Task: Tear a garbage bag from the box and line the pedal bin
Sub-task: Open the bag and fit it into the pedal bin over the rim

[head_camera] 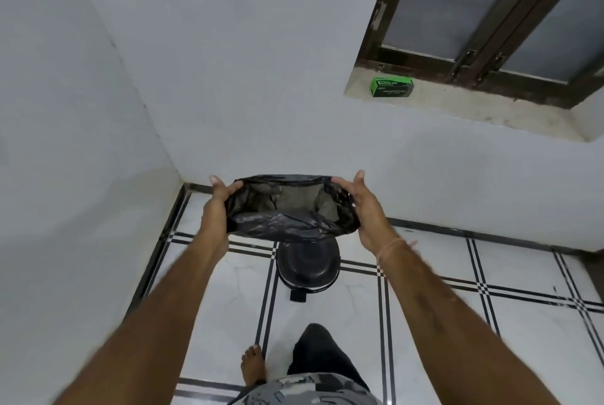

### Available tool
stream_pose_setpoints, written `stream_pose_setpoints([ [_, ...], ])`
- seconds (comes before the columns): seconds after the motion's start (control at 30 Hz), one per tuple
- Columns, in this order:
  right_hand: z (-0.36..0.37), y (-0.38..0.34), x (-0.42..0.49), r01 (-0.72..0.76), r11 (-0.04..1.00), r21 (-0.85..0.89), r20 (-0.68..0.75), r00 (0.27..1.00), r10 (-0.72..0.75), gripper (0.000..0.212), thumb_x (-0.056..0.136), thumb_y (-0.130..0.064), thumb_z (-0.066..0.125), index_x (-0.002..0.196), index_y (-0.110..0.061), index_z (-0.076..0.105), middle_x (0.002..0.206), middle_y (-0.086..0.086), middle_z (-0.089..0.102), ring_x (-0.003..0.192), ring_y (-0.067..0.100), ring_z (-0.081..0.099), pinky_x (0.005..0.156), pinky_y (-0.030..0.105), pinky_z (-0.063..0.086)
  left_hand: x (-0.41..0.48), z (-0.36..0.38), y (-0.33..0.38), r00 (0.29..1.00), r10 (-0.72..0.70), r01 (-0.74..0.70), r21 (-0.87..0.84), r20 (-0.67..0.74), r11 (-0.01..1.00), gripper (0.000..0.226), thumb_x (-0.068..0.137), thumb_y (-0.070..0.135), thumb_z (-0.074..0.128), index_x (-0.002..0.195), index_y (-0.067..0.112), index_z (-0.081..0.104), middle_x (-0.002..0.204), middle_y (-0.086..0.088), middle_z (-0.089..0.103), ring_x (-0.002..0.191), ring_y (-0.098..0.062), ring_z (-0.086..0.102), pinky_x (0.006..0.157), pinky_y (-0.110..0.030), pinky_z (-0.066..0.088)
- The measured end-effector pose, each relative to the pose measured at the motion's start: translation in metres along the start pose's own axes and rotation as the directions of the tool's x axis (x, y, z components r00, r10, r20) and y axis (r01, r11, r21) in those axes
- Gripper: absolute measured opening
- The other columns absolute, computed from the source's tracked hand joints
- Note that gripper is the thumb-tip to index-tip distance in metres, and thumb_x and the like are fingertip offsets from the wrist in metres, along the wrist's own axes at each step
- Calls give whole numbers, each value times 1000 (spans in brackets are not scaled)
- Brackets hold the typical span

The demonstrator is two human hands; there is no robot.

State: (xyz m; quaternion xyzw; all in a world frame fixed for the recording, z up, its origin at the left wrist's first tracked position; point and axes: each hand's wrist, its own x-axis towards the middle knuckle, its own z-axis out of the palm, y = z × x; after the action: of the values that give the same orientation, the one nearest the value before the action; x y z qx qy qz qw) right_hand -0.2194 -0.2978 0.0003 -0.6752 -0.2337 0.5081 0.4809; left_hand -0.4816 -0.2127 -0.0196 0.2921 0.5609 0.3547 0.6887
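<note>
A black garbage bag (277, 225) is held with its mouth spread wide, and I look down into it. My left hand (217, 205) grips the bag's left rim and my right hand (362, 208) grips its right rim. Below the bag, on the floor near the wall, stands the black pedal bin (309, 265) with its lid shut and its pedal (298, 296) pointing toward me. The bag hides the bin's far edge. The green garbage bag box (391, 87) sits on the window sill at the upper right.
White walls meet in a corner (183, 180) to the bin's left. The floor is white tile with black stripes (380, 274). My bare left foot (252, 363) and my dark trouser leg (323, 352) are just in front of the bin. A dark-framed window (490, 29) rises above the sill.
</note>
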Motion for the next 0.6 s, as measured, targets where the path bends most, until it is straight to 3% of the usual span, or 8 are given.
stream_pose_setpoints([
  [0.13,1,0,8,27,995,94,49,998,-32,68,106,-63,30,136,-13,65,117,-4,79,102,7,77,82,21,60,6,7,14,1000,20,-19,-20,22,1000,81,90,83,33,130,21,68,122,-4,76,115,-25,71,105,-51,52],
  [0.23,3,-2,20,-20,987,159,118,993,1,58,109,-56,27,120,-19,70,100,-10,82,95,5,78,73,17,60,15,14,22,999,26,-25,-45,38,999,83,93,80,29,133,17,64,125,-6,75,116,-24,70,102,-46,54],
  [0.37,5,-4,46,-37,988,151,119,993,19,55,109,-56,29,111,-21,71,93,-11,82,89,4,78,70,17,60,27,27,33,997,54,-52,-42,50,998,82,96,77,27,136,15,63,126,-5,74,115,-21,70,99,-41,54],
  [0.53,4,-5,85,-92,984,150,100,992,77,66,103,-65,36,127,-15,73,121,6,78,113,21,74,99,36,56,55,43,34,999,33,-33,18,6,999,86,88,84,33,134,19,66,127,-3,74,119,-22,68,109,-47,49],
  [0.6,1,5,102,-151,975,163,85,987,138,63,101,-66,39,123,-19,75,122,7,78,114,22,74,100,38,56,65,49,24,1000,-6,8,62,-23,998,93,79,90,35,135,23,67,127,-2,73,119,-22,68,110,-48,49],
])
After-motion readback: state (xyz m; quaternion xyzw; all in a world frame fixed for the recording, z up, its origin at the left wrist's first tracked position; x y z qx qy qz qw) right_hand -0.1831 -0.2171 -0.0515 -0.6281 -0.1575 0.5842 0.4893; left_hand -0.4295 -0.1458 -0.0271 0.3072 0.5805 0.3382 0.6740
